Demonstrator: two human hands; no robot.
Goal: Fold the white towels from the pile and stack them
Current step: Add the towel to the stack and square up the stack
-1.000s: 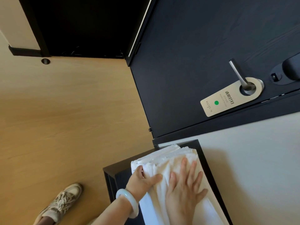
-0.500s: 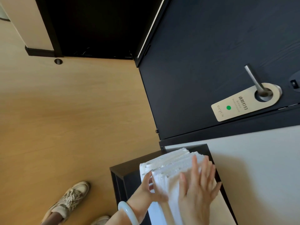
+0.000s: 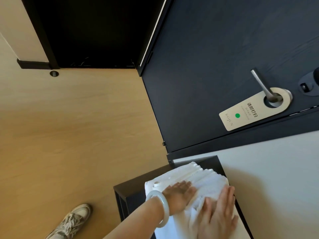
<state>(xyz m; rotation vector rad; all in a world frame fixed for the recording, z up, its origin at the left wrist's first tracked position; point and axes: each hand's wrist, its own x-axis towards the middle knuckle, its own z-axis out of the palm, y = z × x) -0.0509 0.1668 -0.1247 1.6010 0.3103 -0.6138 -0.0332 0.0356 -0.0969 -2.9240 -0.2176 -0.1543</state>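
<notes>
At bottom centre, a stack of folded white towels [image 3: 189, 175] sits on a dark low stand [image 3: 131, 186], beside a pale wall [image 3: 276, 169]. Left hand [image 3: 179, 194], w/ a pale bangle [image 3: 163, 204] on the wrist, lies flat on the stack's left part, fingers straight, gripping nothing. Right hand [image 3: 219, 209], a bit blurred, lies flat on the right part, fingers straight, also gripping nothing. Above: dark door [image 3: 207, 66] w/ lever handle [image 3: 260, 85] & hanger tag [image 3: 250, 112]. Bottom left: a sneaker [image 3: 72, 221] on wood floor [image 3: 69, 135].
</notes>
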